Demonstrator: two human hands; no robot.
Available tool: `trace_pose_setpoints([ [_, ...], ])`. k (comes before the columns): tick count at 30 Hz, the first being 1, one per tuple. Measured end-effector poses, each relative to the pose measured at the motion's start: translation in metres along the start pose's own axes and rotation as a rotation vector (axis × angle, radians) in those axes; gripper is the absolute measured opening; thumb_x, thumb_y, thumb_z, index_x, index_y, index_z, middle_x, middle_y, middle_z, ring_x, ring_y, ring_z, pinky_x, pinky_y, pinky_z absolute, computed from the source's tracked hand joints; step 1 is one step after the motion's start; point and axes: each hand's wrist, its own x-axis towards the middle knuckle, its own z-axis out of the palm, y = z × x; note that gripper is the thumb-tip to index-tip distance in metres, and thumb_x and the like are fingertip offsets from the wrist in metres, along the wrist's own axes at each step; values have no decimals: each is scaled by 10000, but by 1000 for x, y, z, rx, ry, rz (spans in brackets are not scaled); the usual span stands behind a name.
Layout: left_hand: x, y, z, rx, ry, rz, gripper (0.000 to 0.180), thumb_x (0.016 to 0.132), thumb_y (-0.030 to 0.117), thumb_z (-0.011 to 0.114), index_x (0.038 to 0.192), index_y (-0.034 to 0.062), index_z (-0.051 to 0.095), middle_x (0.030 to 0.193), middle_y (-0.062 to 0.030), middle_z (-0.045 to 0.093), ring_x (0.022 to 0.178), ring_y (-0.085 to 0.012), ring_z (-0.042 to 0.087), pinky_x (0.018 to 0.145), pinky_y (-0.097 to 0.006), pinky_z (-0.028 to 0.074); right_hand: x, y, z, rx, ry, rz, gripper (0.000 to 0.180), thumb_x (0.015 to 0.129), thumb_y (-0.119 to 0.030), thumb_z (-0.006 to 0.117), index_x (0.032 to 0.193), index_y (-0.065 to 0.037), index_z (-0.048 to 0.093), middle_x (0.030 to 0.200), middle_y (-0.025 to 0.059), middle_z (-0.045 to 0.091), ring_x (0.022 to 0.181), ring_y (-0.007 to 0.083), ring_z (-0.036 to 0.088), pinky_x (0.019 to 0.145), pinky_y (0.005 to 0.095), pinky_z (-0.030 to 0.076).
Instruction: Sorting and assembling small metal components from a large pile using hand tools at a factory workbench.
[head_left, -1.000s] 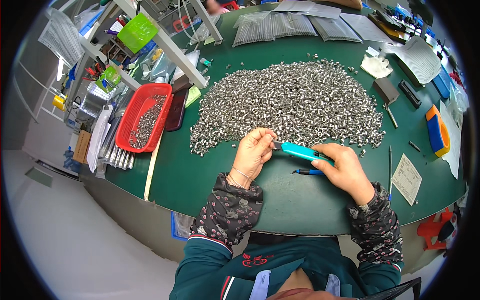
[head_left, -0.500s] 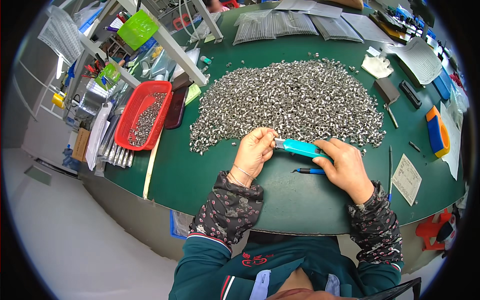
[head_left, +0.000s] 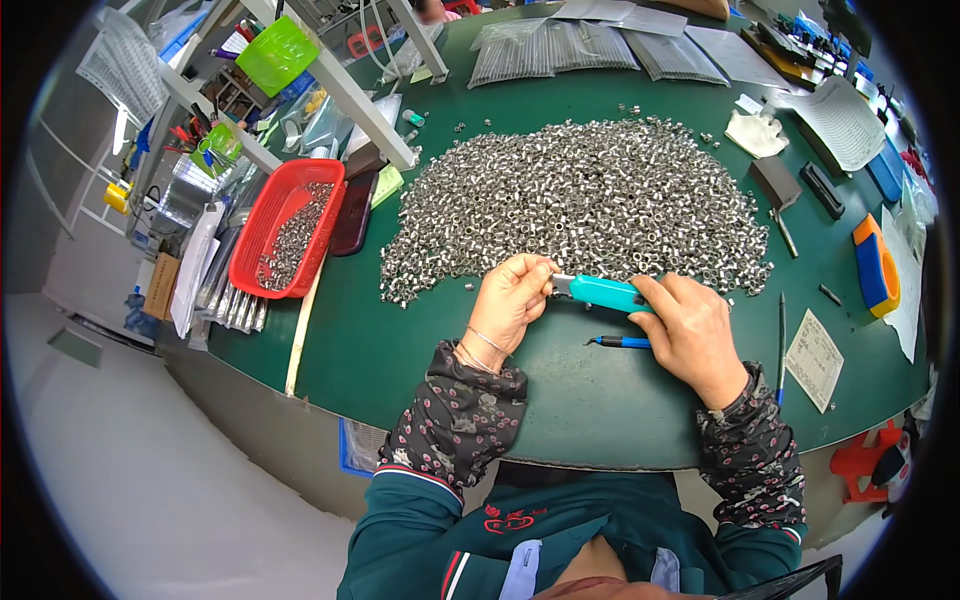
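In the head view, a dark green desk (head_left: pixel 590 420) fills the middle, with a grey floor (head_left: pixel 180 480) showing from seven to nine o'clock and a red stool (head_left: pixel 862 465) at four. Clockwise around the teal knife (head_left: pixel 605 292), a broad pile of small metal rings (head_left: pixel 580 200) spreads at twelve, close by its upper side; a pale glove (head_left: pixel 756 134) lies between one and two; an orange-and-blue block (head_left: pixel 875 270) is at three, and a printed slip (head_left: pixel 815 358) between three and four. A blue-and-black tool (head_left: pixel 625 342) lies near at six, and a red basket (head_left: pixel 270 215) of metal pieces is just past nine. The knife is above the desk's near half, between the hands, its long axis nearly crosswise and its blade end pointing just past nine. The right hand (head_left: pixel 692 330) has its fingers wrapped on the handle; the left hand (head_left: pixel 508 300) has its fingers pinched together at the blade end, anything between them hidden.
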Motion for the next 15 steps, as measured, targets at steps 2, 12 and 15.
trace_pose_setpoints([
  [2, 0, 0, 0, 24, -6, 11, 125, 853, 129, 491, 873, 13, 532, 657, -3, 483, 433, -12, 299, 365, -144, 225, 0, 0, 0, 0, 4, -2, 309, 618, -100, 651, 903, -68, 536, 637, 66, 453, 584, 225, 502, 503, 337, 401],
  [12, 0, -2, 0, 98, 29, 42, 133, 853, 153, 497, 849, 26, 535, 639, 6, 473, 427, -8, 298, 364, -144, 225, 0, -2, -1, -21, -8, 1, 319, 614, -100, 651, 910, -65, 537, 636, 67, 450, 593, 225, 502, 509, 338, 402],
  [15, 0, -2, 1, 118, 31, 59, 137, 853, 161, 499, 842, 29, 534, 633, 10, 468, 427, -8, 298, 364, -145, 225, 0, -1, -1, -21, -7, 2, 320, 615, -103, 650, 912, -66, 538, 636, 68, 449, 593, 225, 501, 509, 339, 401],
])
